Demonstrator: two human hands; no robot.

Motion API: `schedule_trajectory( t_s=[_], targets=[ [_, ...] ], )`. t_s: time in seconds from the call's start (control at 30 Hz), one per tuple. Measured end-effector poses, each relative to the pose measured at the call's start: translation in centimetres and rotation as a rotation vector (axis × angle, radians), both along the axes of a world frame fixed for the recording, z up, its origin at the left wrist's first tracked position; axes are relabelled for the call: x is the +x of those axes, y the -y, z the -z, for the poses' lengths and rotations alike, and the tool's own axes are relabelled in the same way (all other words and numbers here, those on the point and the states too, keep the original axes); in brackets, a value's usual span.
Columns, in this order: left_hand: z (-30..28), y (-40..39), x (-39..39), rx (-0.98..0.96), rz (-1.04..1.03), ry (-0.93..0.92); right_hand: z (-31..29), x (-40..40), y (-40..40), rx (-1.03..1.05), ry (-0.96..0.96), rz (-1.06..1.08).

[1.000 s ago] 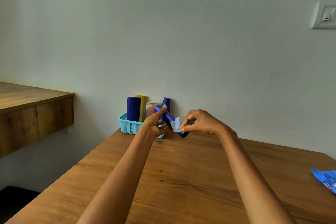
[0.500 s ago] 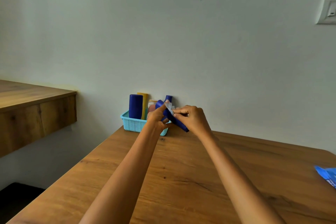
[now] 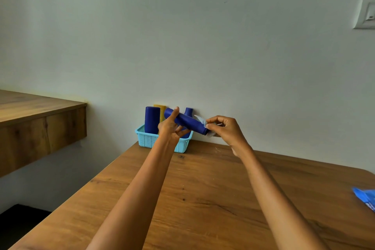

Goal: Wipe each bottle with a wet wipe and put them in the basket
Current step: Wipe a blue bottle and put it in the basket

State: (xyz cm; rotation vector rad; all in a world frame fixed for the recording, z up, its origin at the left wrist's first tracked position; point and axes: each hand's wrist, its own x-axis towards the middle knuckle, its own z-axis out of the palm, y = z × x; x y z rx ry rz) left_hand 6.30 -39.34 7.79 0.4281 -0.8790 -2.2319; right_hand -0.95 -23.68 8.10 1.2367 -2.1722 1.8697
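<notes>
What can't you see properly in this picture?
- Blue packet: cut off by the head view's right edge.
- Basket: its right part and contents hidden behind the left hand and held blue bottle.
- Wet wipe: mostly hidden by the right hand.

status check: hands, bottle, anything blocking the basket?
Left hand gripping the blue bottle, tilted, held above the table. Right hand pinching the wet wipe at the bottle's lower end. Basket behind, already holding bottles; path looks open.

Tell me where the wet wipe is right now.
In the head view, the wet wipe is pinched in the right hand, pressed against the right end of the blue bottle held by the left hand, just in front of the basket.
</notes>
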Motion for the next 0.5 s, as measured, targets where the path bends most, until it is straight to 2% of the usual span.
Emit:
schedule_trajectory(
  t_s=[0.17, 0.33, 0.43, 0.5],
  targets=[
    [0.2, -0.3, 0.0, -0.092, -0.043, -0.024, 1.4, 1.2, 1.3, -0.160, 0.500, -0.140],
    [-0.3, -1.0, 0.3, -0.239, 0.057, -0.197, 0.7, 1.0, 1.0, -0.390, 0.916, -0.231],
    [-0.2, -1.4, 0.5, -0.326, 0.169, -0.340, 0.5, 0.9, 0.4, -0.447, 1.093, -0.335],
    [0.0, -1.3, 0.7, -0.334, 0.260, -0.455, 0.6, 0.9, 0.3, -0.457, 1.129, -0.413]
  ],
)
